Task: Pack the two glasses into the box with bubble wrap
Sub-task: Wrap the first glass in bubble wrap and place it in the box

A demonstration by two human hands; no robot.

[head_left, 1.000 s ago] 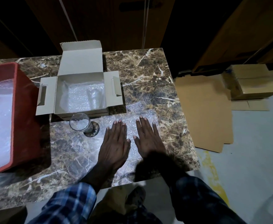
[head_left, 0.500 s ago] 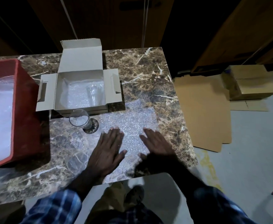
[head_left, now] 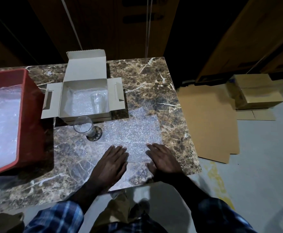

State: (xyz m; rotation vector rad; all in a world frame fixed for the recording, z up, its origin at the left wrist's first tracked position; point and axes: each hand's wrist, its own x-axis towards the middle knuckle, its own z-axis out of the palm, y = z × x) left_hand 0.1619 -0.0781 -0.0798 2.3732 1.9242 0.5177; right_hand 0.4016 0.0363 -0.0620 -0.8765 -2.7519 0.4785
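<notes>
An open cardboard box stands on the marble table, lined with bubble wrap. One clear glass stands inside it at the right. A second glass stands on the table just in front of the box. A flat sheet of bubble wrap lies on the table to the right of that glass. My left hand and my right hand press flat on the sheet's near part, fingers straight, side by side.
A red crate filled with bubble wrap sits at the left of the marble table. The table's right edge drops to a floor with flattened cardboard and stacked boxes. Dark wooden doors stand behind.
Both hands have slid toward me along the bubble wrap sheet, from its middle to its near edge, smoothing it flat. The glasses and box stay put.
</notes>
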